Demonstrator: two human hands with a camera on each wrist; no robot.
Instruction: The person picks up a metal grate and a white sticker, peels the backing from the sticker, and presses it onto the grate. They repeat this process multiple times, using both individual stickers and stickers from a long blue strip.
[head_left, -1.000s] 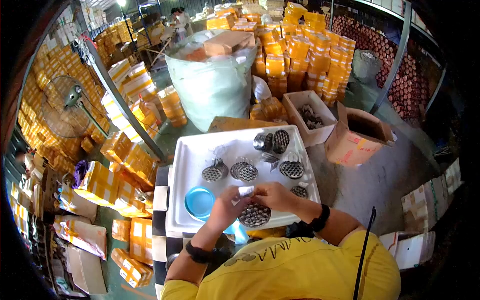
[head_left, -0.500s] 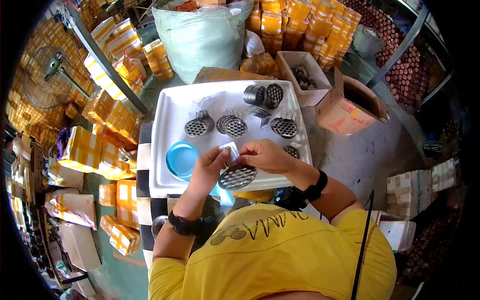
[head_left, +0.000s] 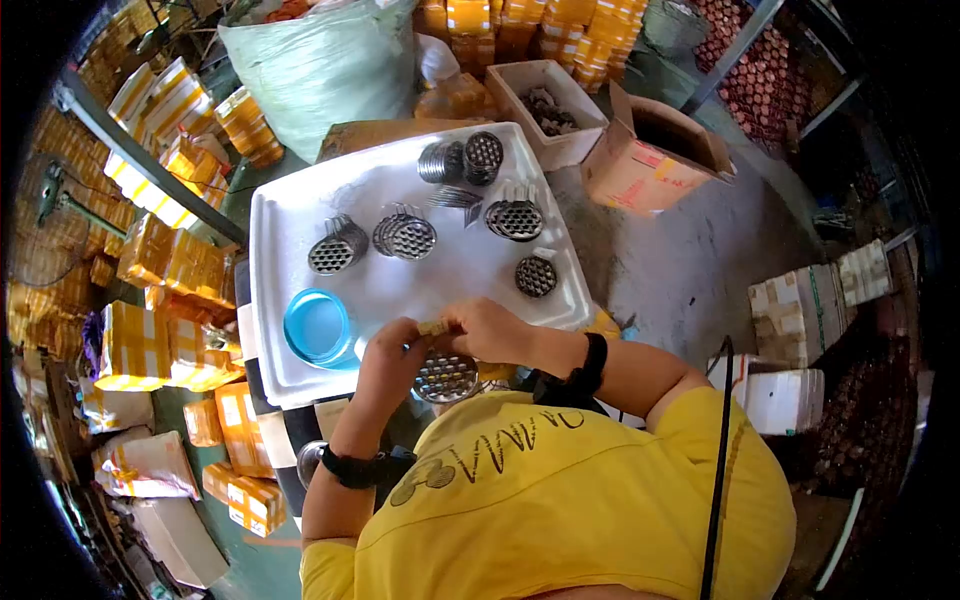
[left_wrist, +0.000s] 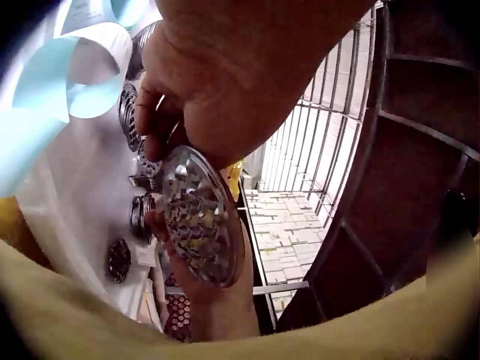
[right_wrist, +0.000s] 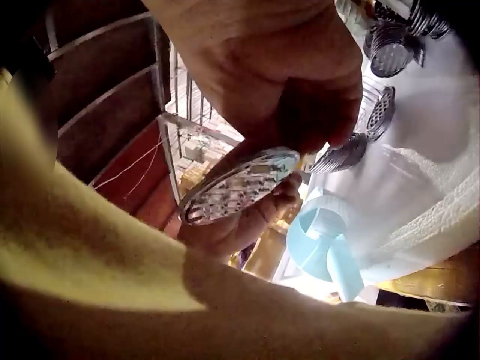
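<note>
Left hand (head_left: 388, 352) and right hand (head_left: 490, 330) pinched a small pale strip (head_left: 432, 327) above the round silver perforated-metal disc (head_left: 447, 379), head-view lower centre; slack fingertips likely risked dropping the disc.

Left hand (head_left: 388, 352) and right hand (head_left: 490, 332) hide the top of a perforated disc (head_left: 446, 382).
Between them, a pale piece (head_left: 433, 328) is too small to identify; the head view's upper edge crops a bulky light-green sack (head_left: 325, 80).
</note>
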